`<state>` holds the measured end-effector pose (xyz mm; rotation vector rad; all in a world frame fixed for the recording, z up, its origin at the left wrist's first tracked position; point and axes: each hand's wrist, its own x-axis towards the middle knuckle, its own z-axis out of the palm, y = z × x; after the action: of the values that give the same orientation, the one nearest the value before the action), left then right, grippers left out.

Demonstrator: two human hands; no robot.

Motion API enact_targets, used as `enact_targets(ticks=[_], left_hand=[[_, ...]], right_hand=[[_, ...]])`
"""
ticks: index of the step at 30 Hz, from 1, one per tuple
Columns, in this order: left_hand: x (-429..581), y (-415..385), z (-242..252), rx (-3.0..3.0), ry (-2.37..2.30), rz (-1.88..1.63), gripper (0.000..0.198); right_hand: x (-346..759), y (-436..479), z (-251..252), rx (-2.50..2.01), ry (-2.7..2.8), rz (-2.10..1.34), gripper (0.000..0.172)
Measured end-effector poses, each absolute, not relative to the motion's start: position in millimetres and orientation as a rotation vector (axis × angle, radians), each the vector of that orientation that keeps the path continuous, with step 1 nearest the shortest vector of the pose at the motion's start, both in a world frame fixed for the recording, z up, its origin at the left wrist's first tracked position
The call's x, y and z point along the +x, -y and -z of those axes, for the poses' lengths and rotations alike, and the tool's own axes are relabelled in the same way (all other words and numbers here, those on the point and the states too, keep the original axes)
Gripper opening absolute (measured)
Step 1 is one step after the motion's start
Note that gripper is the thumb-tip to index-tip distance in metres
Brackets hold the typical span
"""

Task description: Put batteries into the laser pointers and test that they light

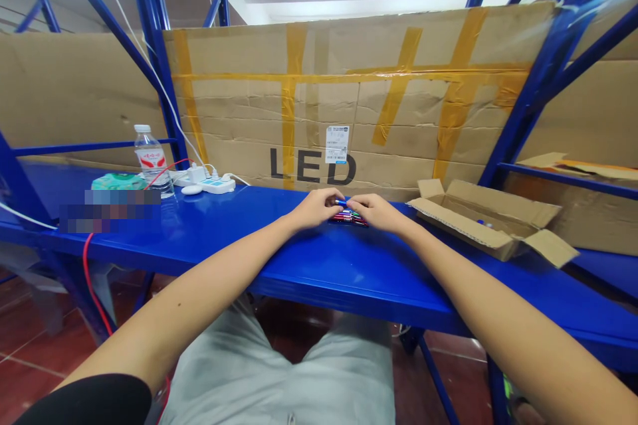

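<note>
Both my hands meet over the middle of the blue shelf point(199, 229). My left hand point(318, 207) curls its fingers on one end of a blue pen point(341, 203). At the pen's other end, my right hand point(376, 210) closes its fingertips. Just beneath lie several pens point(349, 216) side by side, with red, green, purple and dark barrels. My fingers partly hide both the held pen and those below it.
An open cardboard box point(478, 216) stands at the right with small blue items inside. To the left are a water bottle point(152, 159), a green packet point(118, 182) and a white power strip point(214, 184). A large taped carton point(239, 119) walls off the back.
</note>
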<state>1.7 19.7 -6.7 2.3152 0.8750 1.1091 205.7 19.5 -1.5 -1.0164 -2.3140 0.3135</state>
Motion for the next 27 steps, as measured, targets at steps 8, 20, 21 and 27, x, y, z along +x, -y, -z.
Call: enact_targets(ticks=[8,20,21,27], left_hand=[[-4,-25,8,2.549,-1.164,-1.104,0.017],[1,-48,11,2.513,-1.218,-1.178,0.014],[2,-52,11,2.505,-1.226,-1.157,0.014],[13,-72,13,2.476,-1.352,-1.030,0.013]], right_hand=[[215,-31,5,-1.103,2.180,-0.291,0.023],[220,-50,9,-1.189,1.822,-0.570,0.006],[221,-53,10,-1.189,1.802,-0.563,0.007],[229,-73,24,-1.104,1.766,-0.505,0.024]])
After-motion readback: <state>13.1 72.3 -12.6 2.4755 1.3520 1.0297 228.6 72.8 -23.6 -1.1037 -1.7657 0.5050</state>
